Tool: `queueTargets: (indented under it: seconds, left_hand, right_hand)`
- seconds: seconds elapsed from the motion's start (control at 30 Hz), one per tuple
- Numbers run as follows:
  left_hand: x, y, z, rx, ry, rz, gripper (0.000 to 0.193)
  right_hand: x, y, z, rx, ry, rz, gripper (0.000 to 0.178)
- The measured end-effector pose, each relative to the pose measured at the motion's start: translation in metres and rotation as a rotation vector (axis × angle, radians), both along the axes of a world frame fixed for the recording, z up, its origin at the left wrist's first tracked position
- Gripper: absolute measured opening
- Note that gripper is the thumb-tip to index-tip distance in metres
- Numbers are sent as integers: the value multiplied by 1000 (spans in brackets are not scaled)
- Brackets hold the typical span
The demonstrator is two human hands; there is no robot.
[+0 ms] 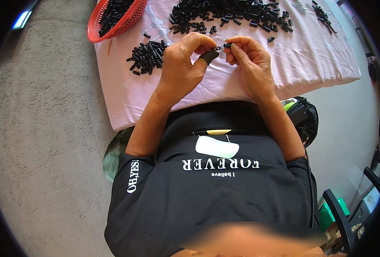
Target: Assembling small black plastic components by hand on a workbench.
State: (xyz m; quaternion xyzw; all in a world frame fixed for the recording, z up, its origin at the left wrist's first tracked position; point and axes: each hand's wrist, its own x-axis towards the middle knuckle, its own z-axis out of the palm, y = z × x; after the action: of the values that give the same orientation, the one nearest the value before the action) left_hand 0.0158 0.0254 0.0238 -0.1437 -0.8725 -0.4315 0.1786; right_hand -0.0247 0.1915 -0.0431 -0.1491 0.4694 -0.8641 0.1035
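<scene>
My left hand [185,62] and my right hand [250,60] meet over a table covered with a pink cloth [310,60]. A black rubber cot covers my left thumb. Between the fingertips of both hands I pinch a small black tube piece [222,46]. A small pile of black tube pieces [149,55] lies just left of my left hand. A much larger heap of black pieces [228,15] spreads across the cloth beyond my hands.
A red mesh basket [96,32] holding black pieces sits at the table's far left corner. A few thin black parts [322,15] lie at the far right. A black bag [305,118] rests by my right elbow. Grey floor surrounds the table.
</scene>
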Motion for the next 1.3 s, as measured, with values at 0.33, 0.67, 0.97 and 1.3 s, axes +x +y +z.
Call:
queueTargets:
  seconds: [0.33,0.67,0.97,1.3]
  left_hand:
    - [-1,5,0,14,17,-15,19]
    - [-4,4,-8,117,13,-23,18]
    - [-1,3,-14,189,43,-49,15]
    - [2,5,0,31,103,-60,17]
  right_hand:
    - [-1,1,0,11,-1,53,15]
    - [-1,1,-2,-12,10,68,15]
    - [0,2,-1,-41,-15,69,14]
    - [1,3,-3,-50,20,98,15]
